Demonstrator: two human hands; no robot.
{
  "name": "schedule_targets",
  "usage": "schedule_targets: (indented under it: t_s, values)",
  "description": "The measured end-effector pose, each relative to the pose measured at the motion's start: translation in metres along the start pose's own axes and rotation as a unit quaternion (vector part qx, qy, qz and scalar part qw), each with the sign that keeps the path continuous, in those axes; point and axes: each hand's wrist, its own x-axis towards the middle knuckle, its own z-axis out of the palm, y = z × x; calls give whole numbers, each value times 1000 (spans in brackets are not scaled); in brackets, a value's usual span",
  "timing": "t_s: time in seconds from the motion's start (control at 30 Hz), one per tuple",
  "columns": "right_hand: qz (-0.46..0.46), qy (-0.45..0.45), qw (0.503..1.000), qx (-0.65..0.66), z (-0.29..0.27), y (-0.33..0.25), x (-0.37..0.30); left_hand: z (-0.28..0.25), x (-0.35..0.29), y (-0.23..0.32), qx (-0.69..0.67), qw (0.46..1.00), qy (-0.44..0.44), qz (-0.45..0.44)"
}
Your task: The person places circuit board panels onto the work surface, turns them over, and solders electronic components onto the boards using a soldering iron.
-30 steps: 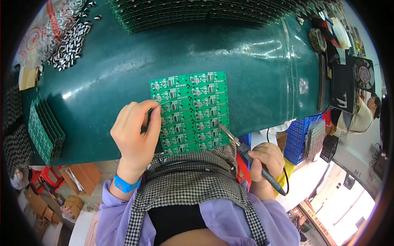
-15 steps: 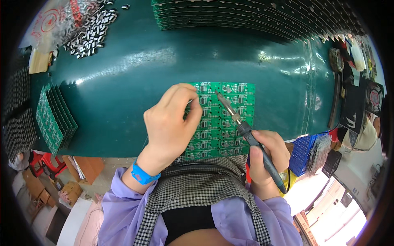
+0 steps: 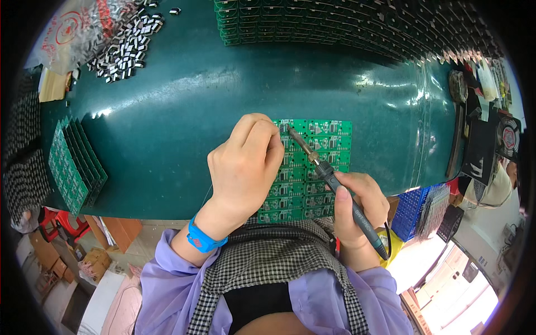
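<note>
A green circuit board panel, divided into rows of small identical boards, lies at the table's near edge. My left hand is closed in a pinch over the panel's left side, its fingertips near the top row. A thin wire trails below this hand, but its end in the fingers is hidden. In my right hand is a soldering iron, gripped like a pen. Its tip points up and left, at the top row beside my left fingertips; I cannot tell whether it touches.
Stacked circuit board panels line the table's far side. More panels stand upright at the left. Small black-and-white components lie piled at the far left near a plastic bag. A blue crate sits at the right.
My left hand has moved slightly right over the panel. The iron's tip has shifted a little left and down, closer to the left fingertips. The panel appears slightly lower and further right.
</note>
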Motion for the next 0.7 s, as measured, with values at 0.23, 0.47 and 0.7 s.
schedule_targets:
  t_s: [0.23, 0.47, 0.7]
  values:
    - [-1, -5, 1000, 0, 1, 0, -2, 1, -1, 2, 23, 1000, -8, -2]
    - [-25, -16, 999, -21, -3, -3, -6, -3, -4, 2, 61, 998, -14, 24]
    - [-62, 7, 998, -27, -8, -4, -11, -8, -13, 3, -27, 999, -34, -7]
